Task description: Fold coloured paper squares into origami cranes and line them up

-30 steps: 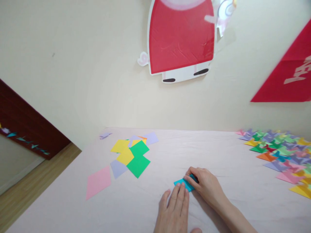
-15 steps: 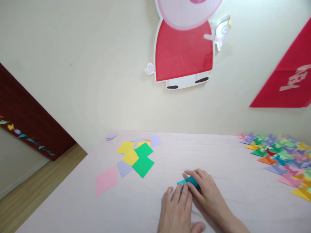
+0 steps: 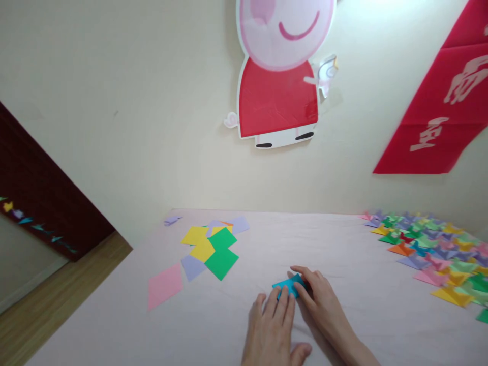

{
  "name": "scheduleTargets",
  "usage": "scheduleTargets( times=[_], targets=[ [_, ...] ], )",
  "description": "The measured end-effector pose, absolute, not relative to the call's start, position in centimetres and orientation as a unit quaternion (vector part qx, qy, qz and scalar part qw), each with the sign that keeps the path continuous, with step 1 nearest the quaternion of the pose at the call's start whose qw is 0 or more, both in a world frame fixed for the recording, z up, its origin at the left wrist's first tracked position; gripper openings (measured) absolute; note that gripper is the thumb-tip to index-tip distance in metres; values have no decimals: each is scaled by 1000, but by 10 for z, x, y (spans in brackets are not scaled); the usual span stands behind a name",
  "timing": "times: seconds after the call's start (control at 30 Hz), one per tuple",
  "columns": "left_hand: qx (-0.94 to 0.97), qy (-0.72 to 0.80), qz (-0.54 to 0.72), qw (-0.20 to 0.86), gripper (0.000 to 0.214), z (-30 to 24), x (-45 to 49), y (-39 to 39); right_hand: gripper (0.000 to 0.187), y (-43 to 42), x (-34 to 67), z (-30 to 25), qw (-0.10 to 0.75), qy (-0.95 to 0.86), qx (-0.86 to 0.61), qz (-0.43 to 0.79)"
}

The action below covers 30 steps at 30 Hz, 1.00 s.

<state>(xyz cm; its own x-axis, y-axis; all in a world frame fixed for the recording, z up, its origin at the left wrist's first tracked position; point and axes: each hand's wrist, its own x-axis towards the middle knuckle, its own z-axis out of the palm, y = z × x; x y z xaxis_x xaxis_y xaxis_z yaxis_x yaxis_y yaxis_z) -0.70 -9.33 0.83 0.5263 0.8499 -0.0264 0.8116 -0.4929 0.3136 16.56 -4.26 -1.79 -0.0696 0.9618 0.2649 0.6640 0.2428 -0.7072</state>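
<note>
A small folded piece of blue origami paper [image 3: 290, 283] lies on the pale pink cloth in front of me. My left hand [image 3: 269, 325] rests with outstretched fingers, their tips pressing the paper's near edge; its thumb is apart. My right hand [image 3: 325, 305] grips the paper's right end between thumb and fingers, hiding that end. Flat square sheets lie farther left, among them a green sheet [image 3: 221, 263], a yellow sheet [image 3: 202, 250] and a pink sheet [image 3: 165, 287].
Many folded paper shapes stand in rows at the right, including an orange one [image 3: 401, 249] and a yellow one [image 3: 453, 296]. A small purple folded piece [image 3: 173, 220] lies at the far left corner. Behind the table [image 3: 125, 325], a pig cutout [image 3: 278, 99] and red banner [image 3: 427, 122] hang on the wall.
The view has tilted up a little and shifted right. More of the blue paper shows between my hands, while both hands keep nearly the same pose on it.
</note>
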Motion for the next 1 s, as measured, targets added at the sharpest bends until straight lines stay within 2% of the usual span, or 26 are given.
scheduleTargets(
  times=[0.33, 0.77, 1.0],
  targets=[
    [870, 472, 68, 126, 72, 5, -8, -93, 17, -37, 163, -11, 314, -716, -595, 186],
    [867, 473, 91, 127, 70, 6, -10, -91, 18, -43, 156, -9, 300, -743, -584, 132],
    [867, 481, 95, 87, 66, 11, -18, -96, 21, -43, 156, -9, 286, -756, -581, 98]
  ],
)
